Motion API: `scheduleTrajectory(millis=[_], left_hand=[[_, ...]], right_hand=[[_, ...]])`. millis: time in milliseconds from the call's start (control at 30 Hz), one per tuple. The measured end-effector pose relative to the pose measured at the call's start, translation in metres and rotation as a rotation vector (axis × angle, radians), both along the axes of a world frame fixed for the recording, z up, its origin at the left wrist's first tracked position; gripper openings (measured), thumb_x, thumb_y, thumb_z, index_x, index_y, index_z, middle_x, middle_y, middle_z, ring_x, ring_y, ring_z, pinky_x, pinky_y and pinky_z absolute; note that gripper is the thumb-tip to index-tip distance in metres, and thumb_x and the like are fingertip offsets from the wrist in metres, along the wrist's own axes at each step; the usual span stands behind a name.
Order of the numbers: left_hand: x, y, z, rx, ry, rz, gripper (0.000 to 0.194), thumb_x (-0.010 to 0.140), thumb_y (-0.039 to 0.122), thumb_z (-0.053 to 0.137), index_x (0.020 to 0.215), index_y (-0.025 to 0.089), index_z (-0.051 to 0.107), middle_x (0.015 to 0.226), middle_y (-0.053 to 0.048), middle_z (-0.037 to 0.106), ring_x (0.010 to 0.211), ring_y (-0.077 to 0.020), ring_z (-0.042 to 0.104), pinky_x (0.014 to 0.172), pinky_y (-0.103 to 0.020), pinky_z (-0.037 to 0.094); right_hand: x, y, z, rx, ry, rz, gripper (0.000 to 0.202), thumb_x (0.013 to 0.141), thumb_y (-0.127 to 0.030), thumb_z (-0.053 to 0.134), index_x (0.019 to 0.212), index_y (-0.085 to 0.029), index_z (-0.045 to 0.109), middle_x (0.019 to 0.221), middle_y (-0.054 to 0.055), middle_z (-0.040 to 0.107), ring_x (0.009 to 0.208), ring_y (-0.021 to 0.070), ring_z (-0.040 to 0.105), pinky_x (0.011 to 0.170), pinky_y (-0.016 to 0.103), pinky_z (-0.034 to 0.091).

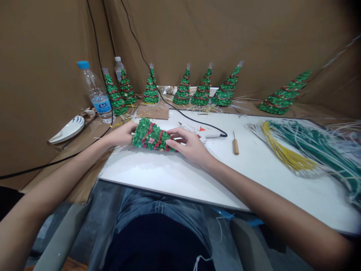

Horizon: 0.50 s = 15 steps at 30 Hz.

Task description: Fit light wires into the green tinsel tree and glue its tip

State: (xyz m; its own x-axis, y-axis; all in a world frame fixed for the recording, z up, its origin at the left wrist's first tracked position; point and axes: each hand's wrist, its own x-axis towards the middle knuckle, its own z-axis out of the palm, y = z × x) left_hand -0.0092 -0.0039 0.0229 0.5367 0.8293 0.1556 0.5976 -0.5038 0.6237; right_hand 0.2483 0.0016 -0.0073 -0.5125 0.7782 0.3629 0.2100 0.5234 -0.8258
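Observation:
A small green sequined cone tree (150, 136) with red trim lies on its side above the white board (175, 177). My left hand (122, 134) grips its wide base end from the left. My right hand (188, 145) holds the narrow end, fingers pressed along its side. Both hands hold the same tree just over the board's far left part.
Several finished green trees (202, 89) stand in a row along the cardboard back wall. A glue gun (210, 134) with a black cable and a wooden-handled awl (235, 146) lie right of my hands. Bundles of yellow and green strands (307, 152) lie right; a water bottle (97, 94) and plate (69, 128) lie left.

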Motion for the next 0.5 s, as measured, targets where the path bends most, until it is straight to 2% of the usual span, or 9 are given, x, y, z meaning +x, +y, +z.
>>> scheduleTrajectory(millis=[167, 333, 500], left_hand=[[0.0008, -0.0015, -0.0012, 0.001, -0.012, -0.007, 0.048, 0.074, 0.043, 0.068, 0.110, 0.011, 0.067, 0.107, -0.007, 0.071, 0.095, -0.0243, 0.064, 0.090, -0.034, 0.051], [-0.0010, 0.0010, -0.0036, -0.001, -0.006, -0.003, 0.044, 0.072, 0.041, 0.069, 0.102, 0.010, 0.069, 0.098, -0.007, 0.073, 0.091, -0.0242, 0.065, 0.086, -0.034, 0.052], [-0.0010, 0.0017, -0.0028, -0.012, 0.006, 0.005, 0.045, 0.072, 0.042, 0.069, 0.102, 0.009, 0.069, 0.099, -0.007, 0.072, 0.092, -0.0252, 0.064, 0.086, -0.035, 0.052]], right_hand=[[-0.0008, -0.0008, -0.0012, 0.020, 0.006, -0.016, 0.026, 0.080, -0.033, 0.064, 0.101, -0.018, 0.064, 0.103, 0.008, 0.068, 0.095, 0.0189, 0.064, 0.081, 0.036, 0.054], [-0.0028, -0.0007, -0.0026, 0.031, 0.010, -0.046, 0.027, 0.080, -0.034, 0.065, 0.100, -0.017, 0.065, 0.100, 0.008, 0.069, 0.091, 0.0188, 0.065, 0.079, 0.036, 0.054], [-0.0057, -0.0022, -0.0027, 0.042, 0.026, -0.086, 0.024, 0.079, -0.036, 0.065, 0.094, -0.018, 0.065, 0.099, 0.007, 0.069, 0.088, 0.0182, 0.065, 0.075, 0.035, 0.055]])
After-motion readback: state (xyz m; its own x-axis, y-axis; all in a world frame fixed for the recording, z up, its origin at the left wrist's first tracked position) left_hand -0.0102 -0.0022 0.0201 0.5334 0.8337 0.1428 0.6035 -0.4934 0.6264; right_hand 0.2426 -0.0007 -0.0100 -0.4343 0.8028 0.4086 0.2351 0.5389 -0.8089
